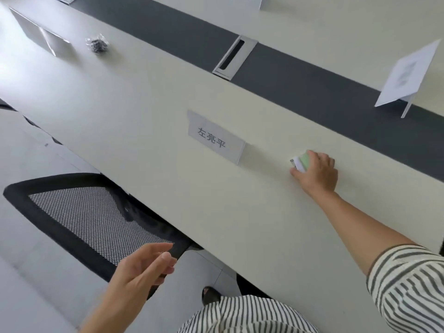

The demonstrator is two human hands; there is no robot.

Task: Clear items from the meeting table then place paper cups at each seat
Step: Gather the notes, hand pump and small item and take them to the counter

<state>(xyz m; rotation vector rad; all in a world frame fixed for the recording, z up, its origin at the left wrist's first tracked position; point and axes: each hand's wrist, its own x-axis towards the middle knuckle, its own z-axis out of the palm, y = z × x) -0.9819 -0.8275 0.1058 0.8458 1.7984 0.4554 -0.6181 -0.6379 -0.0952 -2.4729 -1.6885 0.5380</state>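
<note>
The right hand (316, 173) reaches out over the pale surface (149, 111), its fingers (296, 173) curled around a small green and white object (300, 162), perhaps a stapler, though most of it is covered. The object sits on the surface just right of the name card (214, 137). The left hand (141, 270) hangs off the surface's edge above the mesh chair (91, 219), fingers loosely spread, holding nothing. A crumpled dark wrapper (97, 43) lies far off beside another card (40, 32). The cable slot (234, 57) in the dark strip looks open.
</note>
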